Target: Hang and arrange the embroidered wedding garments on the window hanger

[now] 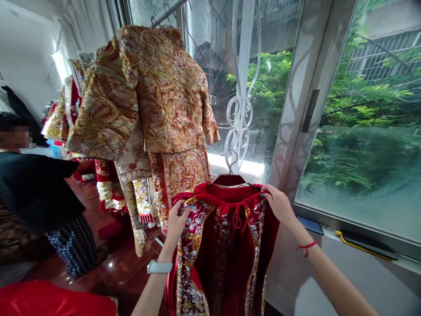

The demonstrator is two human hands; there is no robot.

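Note:
A red embroidered skirt (pixel 226 245) with silver and gold beadwork hangs from a dark hanger (pixel 230 179) in front of me. My left hand (pixel 177 219), with a white watch on the wrist, pinches the skirt's waistband at its left end. My right hand (pixel 279 204), with a red string on the wrist, grips the waistband at its right end by the hanger's tip. Both hands are closed on the fabric, holding the waist stretched between them.
A gold brocade jacket and skirt (pixel 154 101) hang on a rail (pixel 166 11) to the left, with more ornate garments behind. A person in dark clothes (pixel 36 193) stands at far left. A window (pixel 362 118) with a white scroll grille (pixel 241 87) fills the right. Glossy wooden floor (pixel 115 263) lies below.

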